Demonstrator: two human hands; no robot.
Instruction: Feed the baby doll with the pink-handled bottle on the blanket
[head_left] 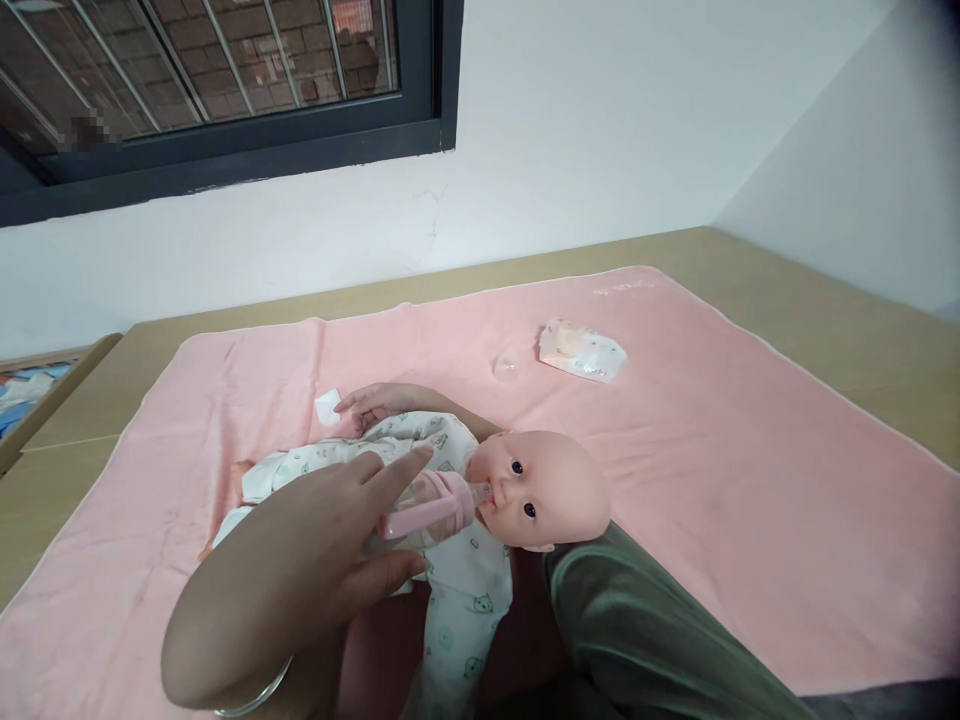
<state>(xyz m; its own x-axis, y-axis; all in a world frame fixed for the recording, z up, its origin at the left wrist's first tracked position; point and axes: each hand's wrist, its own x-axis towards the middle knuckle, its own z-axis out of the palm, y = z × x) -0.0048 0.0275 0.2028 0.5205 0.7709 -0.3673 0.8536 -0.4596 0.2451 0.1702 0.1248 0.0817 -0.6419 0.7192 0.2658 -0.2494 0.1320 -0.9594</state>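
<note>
A baby doll [555, 485] in a white printed outfit lies on its back, its head to the right. My left hand [367, 510] is wrapped around a clear baby bottle [431, 515] with a pink collar and handle, the fingers above and the thumb below. The bottle's teat touches the doll's mouth. My right arm passes behind the doll's neck, partly hidden by its head. Beyond the doll's body, my right hand [375, 403] has loosely extended fingers, their tips at a small white square piece [328, 407]; whether they grip it is unclear.
A pink blanket [720, 480] covers much of the wooden surface [847, 320]. On it lie a clear cap [505, 367] and a white printed packet [582, 350]. My green-trousered knee [637, 600] is beside the doll's head. A barred window [225, 130] is set in the white wall.
</note>
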